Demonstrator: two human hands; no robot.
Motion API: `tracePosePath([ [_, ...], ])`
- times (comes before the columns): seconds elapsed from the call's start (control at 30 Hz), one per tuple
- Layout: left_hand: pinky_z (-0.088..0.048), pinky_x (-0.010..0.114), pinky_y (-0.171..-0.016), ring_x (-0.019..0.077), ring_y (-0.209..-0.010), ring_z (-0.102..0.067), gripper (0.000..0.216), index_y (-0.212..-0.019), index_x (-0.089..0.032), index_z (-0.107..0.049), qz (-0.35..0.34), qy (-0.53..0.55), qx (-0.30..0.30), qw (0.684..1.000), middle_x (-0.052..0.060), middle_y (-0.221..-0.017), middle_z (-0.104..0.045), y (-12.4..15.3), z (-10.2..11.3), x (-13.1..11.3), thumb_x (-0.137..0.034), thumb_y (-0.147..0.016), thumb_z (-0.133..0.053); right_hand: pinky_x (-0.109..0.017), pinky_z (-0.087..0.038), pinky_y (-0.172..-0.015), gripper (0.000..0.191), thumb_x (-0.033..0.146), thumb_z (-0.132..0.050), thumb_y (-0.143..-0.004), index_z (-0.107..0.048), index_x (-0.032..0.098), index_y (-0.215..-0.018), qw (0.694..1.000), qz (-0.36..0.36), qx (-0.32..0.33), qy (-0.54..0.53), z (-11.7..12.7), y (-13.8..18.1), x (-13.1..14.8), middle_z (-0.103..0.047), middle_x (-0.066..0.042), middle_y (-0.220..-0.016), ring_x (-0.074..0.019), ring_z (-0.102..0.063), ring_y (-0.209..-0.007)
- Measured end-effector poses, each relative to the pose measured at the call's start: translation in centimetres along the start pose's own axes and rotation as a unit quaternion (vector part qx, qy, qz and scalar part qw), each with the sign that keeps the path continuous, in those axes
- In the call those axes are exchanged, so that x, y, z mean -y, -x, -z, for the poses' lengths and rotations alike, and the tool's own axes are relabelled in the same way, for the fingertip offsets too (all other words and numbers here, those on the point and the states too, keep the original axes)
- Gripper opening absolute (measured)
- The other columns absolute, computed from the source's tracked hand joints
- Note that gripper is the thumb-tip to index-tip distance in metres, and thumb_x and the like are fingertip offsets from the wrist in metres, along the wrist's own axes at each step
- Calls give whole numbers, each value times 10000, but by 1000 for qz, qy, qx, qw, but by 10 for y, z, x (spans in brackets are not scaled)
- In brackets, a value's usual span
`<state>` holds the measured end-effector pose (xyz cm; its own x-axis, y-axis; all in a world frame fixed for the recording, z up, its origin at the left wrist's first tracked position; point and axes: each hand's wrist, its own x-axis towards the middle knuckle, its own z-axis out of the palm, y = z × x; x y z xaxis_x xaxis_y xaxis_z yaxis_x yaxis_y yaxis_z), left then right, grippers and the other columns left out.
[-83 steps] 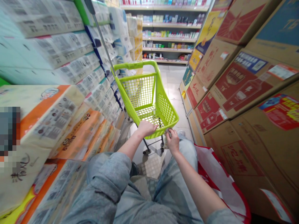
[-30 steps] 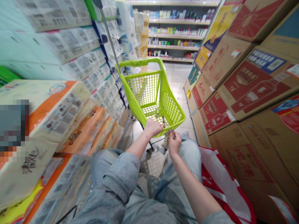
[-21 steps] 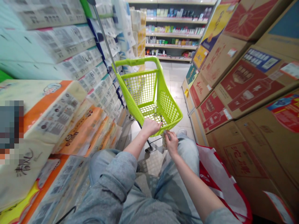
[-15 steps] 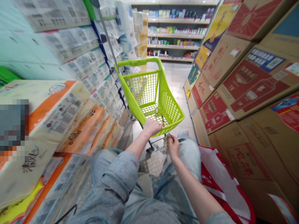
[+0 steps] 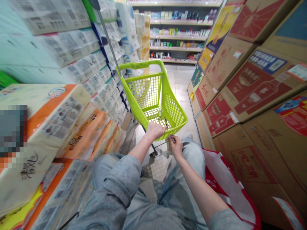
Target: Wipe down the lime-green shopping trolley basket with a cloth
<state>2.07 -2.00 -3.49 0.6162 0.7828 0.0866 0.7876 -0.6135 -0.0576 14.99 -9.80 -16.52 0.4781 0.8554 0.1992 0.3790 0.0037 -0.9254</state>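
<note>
A lime-green shopping cart basket (image 5: pixel 153 77) stands in front of my knees, its mesh floor and walls visible. My left hand (image 5: pixel 155 130) is closed over the basket's near rim, towards its left corner. My right hand (image 5: pixel 176 147) pinches a pale, crumpled cloth (image 5: pixel 169 147), which hangs below the fingers. The fingers and the cloth's upper end are at the underside of the near rim; whether they press on it I cannot tell. Beneath the basket a thin bar and a black caster wheel (image 5: pixel 153 154) show.
Tissue packs (image 5: pixel 72 137) are stacked close on my left, and cardboard cartons (image 5: pixel 249 86) rise on my right. A red and white bag (image 5: pixel 230 179) stands beside my right leg. Stocked shelves (image 5: pixel 177 36) cross the aisle's far end. A grey pole (image 5: pixel 107 35) rises behind the basket.
My right hand has shifted slightly up and left with the cloth, closer to the basket's near rim. My left hand keeps its hold on the rim.
</note>
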Motion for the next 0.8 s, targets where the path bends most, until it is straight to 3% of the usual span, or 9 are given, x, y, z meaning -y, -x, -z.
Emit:
tracePosePath([
  [0.07, -374, 363, -714, 227, -754, -672, 596, -807, -109, -748, 1, 4, -3, 1000, 153, -721, -709, 0, -1, 0, -398, -972, -253, -357, -472, -833, 347, 446, -542, -760, -675, 153, -890, 1000, -31, 7, 2, 3, 3, -2, -703, -125, -970, -233, -641, -911],
  [0.2, -373, 359, -716, 225, -753, -668, 586, -816, -113, -750, 2, 10, -3, 1000, 149, -713, -707, -1, -1, -2, -392, -971, -258, -353, -483, -777, 409, 487, -544, -730, -680, 135, -885, 994, -97, -46, -15, 1, -3, -4, -719, -131, -912, -242, -649, -850],
  [0.4, -365, 359, -712, 226, -750, -667, 592, -811, -110, -747, -3, 11, -3, 1000, 150, -708, -705, -1, -1, -3, -389, -974, -251, -338, -488, -721, 301, 384, -571, -673, -686, 130, -785, 987, -138, -84, -10, -10, -20, 1, -724, -124, -800, -237, -649, -746],
  [0.63, -371, 355, -712, 226, -760, -671, 597, -806, -118, -746, 4, 1, 13, 1000, 150, -730, -711, -1, 4, -3, -400, -973, -247, -320, -477, -820, 313, 363, -558, -694, -720, 154, -862, 995, -95, -13, 9, -8, 2, -3, -729, -108, -942, -234, -657, -880],
  [0.73, -370, 351, -704, 227, -761, -672, 598, -796, -117, -747, 6, 0, 10, 1000, 144, -719, -710, -1, 3, -3, -403, -972, -251, -316, -486, -772, 330, 377, -572, -692, -729, 152, -875, 991, -136, 11, 11, -10, 13, -9, -735, -103, -893, -236, -663, -821],
  [0.8, -368, 346, -707, 220, -761, -672, 600, -794, -118, -747, 4, 2, 7, 1000, 139, -711, -709, -1, 1, -3, -402, -972, -249, -318, -489, -747, 347, 386, -579, -687, -729, 133, -871, 984, -174, -19, -9, -12, 14, -13, -736, -111, -859, -238, -662, -793],
])
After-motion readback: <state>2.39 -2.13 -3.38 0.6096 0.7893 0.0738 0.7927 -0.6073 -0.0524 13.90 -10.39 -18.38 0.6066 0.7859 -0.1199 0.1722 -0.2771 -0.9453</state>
